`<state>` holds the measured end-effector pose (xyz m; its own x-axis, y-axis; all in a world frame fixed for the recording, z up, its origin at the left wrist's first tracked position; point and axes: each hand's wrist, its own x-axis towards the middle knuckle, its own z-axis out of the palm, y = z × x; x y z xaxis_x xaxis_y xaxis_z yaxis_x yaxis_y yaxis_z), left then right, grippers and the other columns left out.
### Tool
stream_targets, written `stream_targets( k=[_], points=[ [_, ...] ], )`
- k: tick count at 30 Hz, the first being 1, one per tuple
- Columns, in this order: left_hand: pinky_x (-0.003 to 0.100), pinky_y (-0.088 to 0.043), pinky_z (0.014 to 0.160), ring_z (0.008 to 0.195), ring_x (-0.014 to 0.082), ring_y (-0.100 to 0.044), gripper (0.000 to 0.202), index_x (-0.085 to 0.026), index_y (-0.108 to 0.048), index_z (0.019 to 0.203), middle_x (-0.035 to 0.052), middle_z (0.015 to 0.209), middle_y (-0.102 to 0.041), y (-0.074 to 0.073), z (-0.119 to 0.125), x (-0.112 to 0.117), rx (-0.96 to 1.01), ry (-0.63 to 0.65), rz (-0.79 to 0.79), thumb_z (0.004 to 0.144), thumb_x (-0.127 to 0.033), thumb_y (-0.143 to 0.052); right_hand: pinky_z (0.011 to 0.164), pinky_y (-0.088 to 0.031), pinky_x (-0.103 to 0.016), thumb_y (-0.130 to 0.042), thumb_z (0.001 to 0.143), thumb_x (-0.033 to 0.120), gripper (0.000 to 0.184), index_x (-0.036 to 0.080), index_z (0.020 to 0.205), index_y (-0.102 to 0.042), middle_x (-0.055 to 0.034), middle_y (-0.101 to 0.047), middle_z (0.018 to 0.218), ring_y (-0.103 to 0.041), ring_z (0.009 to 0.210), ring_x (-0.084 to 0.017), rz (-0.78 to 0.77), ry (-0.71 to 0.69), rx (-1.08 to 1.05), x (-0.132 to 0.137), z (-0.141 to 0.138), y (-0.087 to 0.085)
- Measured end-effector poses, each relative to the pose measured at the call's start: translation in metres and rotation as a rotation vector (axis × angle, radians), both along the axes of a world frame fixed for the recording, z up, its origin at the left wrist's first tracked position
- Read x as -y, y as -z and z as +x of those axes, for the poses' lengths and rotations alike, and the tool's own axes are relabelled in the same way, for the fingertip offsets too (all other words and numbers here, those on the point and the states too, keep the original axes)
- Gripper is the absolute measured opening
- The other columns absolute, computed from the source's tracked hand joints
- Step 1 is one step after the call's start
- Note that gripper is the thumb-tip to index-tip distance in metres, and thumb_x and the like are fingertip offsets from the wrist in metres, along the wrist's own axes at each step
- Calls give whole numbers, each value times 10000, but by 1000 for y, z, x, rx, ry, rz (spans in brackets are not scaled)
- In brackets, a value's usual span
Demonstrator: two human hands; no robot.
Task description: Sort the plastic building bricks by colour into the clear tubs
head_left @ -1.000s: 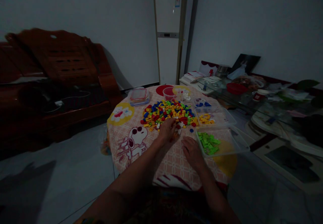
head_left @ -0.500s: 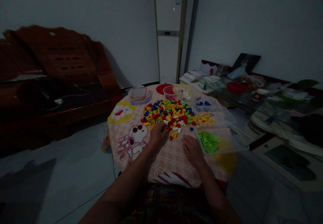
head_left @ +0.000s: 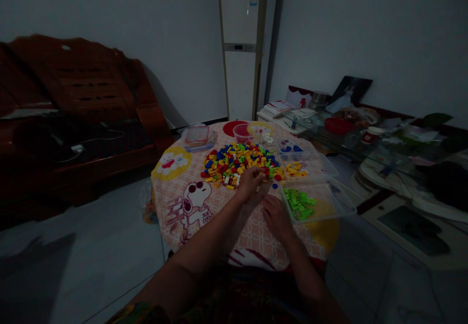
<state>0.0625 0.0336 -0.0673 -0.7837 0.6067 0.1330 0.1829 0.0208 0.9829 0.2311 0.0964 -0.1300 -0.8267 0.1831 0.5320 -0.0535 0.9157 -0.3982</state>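
Note:
A heap of mixed toy building bricks, in red, yellow, blue, green and white, lies in the middle of the round table. At its near right edge is my left hand, fingers curled together; whatever they may hold is too small and dark to make out. My right hand rests palm down on the patterned tablecloth, fingers loosely stretched. It lies just left of a clear tray holding green bricks. Behind that stand boxes with yellow bricks and blue bricks. One round blue piece sits between heap and tray.
Stacked lidded containers stand at the table's far left. A clear pinkish tub and some white bricks are at the back. To the right is a cluttered glass table with a red bowl; a wooden bench stands left.
My left hand has moved right along the near edge of the heap, over where several loose bricks lay. My right hand stays in nearly the same place. The view has shifted slightly.

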Motion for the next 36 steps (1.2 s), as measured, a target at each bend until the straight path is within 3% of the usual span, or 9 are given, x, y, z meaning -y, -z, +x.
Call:
stream_targets(
  k=[3, 6, 11, 14, 19, 24, 28, 32, 36],
  points=[
    [260, -535, 638, 599, 124, -620, 258, -147, -727, 1019, -5, 697, -677, -5, 6, -40, 62, 99, 12, 766, -192, -702, 1097, -480, -530, -478, 934, 149, 392, 191, 1249, -707, -145, -684, 1296, -579, 1258, -284, -1, -15, 12, -1, -1, 1],
    [286, -571, 713, 733, 145, -681, 439, -149, -709, 1182, 65, 947, -752, -12, 12, -74, 82, 155, 37, 746, -189, -738, 1103, -475, -525, -486, 909, 133, 439, 194, 1294, -687, -136, -673, 1318, -572, 1269, -279, 4, -34, 17, -4, -2, 4],
    [370, -593, 838, 1013, 240, -712, 604, -159, -587, 1410, 189, 1343, -664, -16, 21, -86, 60, 241, 97, 820, -245, -689, 1110, -470, -522, -482, 865, 87, 487, 172, 1303, -678, -141, -676, 1308, -566, 1272, -283, 11, -27, 14, -5, -2, 7],
    [402, -570, 937, 1133, 265, -686, 522, -137, -625, 1357, 185, 1320, -680, -11, 21, -64, -29, 197, 83, 838, -191, -645, 1099, -481, -523, -482, 904, 113, 440, 178, 1291, -681, -144, -683, 1291, -580, 1252, -282, 11, -30, 13, -3, -2, 3],
    [384, -523, 1032, 1122, 232, -691, 351, -184, -731, 1155, 103, 1230, -734, -4, 7, 2, -226, 71, 1, 832, -129, -605, 1097, -484, -530, -479, 949, 154, 372, 190, 1240, -708, -146, -685, 1299, -583, 1262, -280, 5, -17, 12, -2, -1, 1],
    [406, -521, 1008, 1071, 246, -686, 325, -207, -744, 1103, 96, 1159, -744, 3, -15, 69, -416, -213, -229, 835, -126, -578, 1111, -476, -528, -479, 957, 169, 350, 195, 1207, -724, -132, -685, 1323, -588, 1264, -278, 8, -5, 3, -4, 0, 5],
    [413, -516, 984, 1066, 260, -672, 320, -184, -730, 1097, 118, 1165, -725, 20, -30, 112, -429, -425, -277, 836, -152, -548, 1110, -474, -539, -477, 952, 170, 354, 183, 1206, -723, -142, -689, 1319, -590, 1265, -282, 18, -12, -8, -4, 0, 5],
    [442, -508, 980, 1112, 292, -640, 347, -183, -706, 1113, 131, 1183, -699, 31, -46, 141, -425, -633, -314, 807, -171, -543, 1113, -474, -529, -471, 958, 171, 348, 196, 1198, -723, -130, -695, 1306, -592, 1257, -272, 21, -20, -8, -4, 0, 3],
    [456, -488, 1015, 1145, 310, -624, 345, -181, -688, 1107, 137, 1183, -694, 33, -53, 145, -447, -668, -406, 784, -177, -568, 1105, -480, -529, -469, 960, 177, 347, 193, 1191, -728, -133, -701, 1291, -598, 1251, -273, 17, -14, -11, -4, 0, 3]
  ],
)
